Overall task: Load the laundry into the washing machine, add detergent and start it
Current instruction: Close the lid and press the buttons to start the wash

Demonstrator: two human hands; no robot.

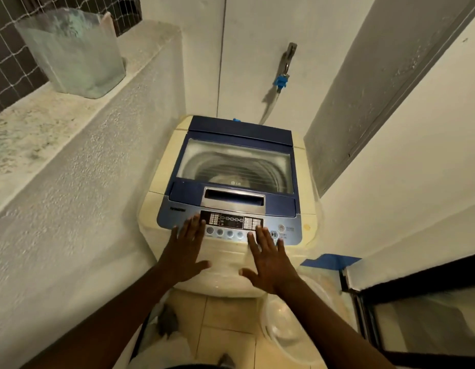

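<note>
A cream top-loading washing machine [161,209] stands straight ahead in a narrow alcove. Its blue lid [239,134] with a glass window is down, and the steel drum shows through the glass. A control panel [232,222] with round buttons runs along the front edge. My left hand [184,251] hovers flat over the panel's left end, fingers spread, holding nothing. My right hand [268,258] is spread the same way beside the start button [274,234]. White and grey laundry [167,323] lies low on the floor at the left.
A rough white ledge [58,145] runs along the left with a clear plastic tub [71,51] on it. A tap with a blue fitting [283,75] hangs on the back wall. A white plastic bucket [287,323] and a black-framed sliding door [417,302] are on the right.
</note>
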